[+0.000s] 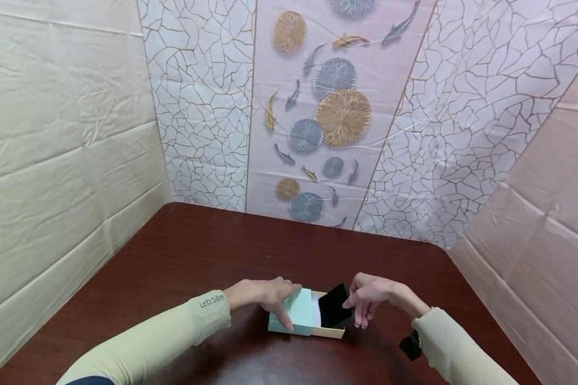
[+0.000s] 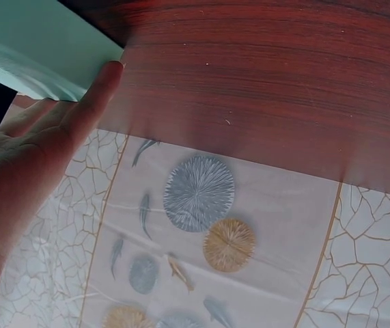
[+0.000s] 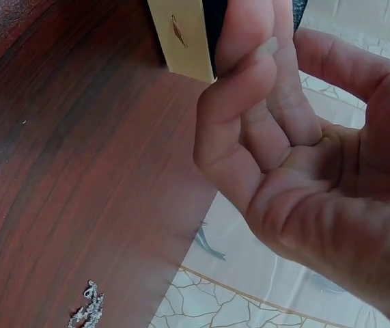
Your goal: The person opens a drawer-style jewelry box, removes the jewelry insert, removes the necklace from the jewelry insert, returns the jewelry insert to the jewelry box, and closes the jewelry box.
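A small mint-green sliding box (image 1: 299, 309) sits on the table with its cream drawer (image 1: 328, 332) pulled part way out to the right. My left hand (image 1: 273, 297) grips the mint sleeve, thumb on the near side and fingers at the far side. In the left wrist view, one finger lies along the sleeve (image 2: 51, 51). A black padded insert (image 1: 334, 306) stands tilted up out of the drawer. My right hand (image 1: 366, 297) pinches its right edge. The drawer's end wall (image 3: 184, 37), with a small slit, shows in the right wrist view beside the curled fingers (image 3: 215, 130).
A silver chain (image 3: 89, 307) lies on the dark red wooden table (image 1: 212, 240), seen in the right wrist view. Patterned cloth (image 1: 202, 107) hangs behind the table, with pale cloth walls (image 1: 62, 133) at both sides. A black device (image 1: 411, 345) hangs at the right wrist.
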A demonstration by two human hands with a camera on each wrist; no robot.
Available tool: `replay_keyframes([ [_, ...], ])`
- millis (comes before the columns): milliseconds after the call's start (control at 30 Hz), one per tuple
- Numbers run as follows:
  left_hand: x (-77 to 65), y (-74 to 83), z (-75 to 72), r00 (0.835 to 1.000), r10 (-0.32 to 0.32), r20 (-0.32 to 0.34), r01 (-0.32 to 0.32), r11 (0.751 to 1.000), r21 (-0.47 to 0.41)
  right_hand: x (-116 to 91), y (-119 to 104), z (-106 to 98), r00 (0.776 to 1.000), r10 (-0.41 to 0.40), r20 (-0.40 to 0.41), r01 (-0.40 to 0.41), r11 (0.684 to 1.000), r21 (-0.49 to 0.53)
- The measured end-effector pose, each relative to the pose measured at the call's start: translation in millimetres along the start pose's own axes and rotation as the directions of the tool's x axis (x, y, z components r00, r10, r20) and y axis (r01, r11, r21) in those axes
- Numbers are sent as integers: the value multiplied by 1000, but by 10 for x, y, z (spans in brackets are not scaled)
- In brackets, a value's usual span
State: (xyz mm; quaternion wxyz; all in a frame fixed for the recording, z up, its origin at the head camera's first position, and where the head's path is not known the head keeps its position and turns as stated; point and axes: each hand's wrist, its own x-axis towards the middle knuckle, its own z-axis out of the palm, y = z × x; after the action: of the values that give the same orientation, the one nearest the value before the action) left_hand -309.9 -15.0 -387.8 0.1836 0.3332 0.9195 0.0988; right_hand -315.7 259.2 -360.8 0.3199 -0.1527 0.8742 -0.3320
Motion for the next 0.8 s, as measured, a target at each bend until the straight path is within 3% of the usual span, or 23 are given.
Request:
replay_keyframes([
  [800,0,-15,11,1000,3,2,-3,1000,-26,138,13,191,1000,-4,-16,4,1000,21],
])
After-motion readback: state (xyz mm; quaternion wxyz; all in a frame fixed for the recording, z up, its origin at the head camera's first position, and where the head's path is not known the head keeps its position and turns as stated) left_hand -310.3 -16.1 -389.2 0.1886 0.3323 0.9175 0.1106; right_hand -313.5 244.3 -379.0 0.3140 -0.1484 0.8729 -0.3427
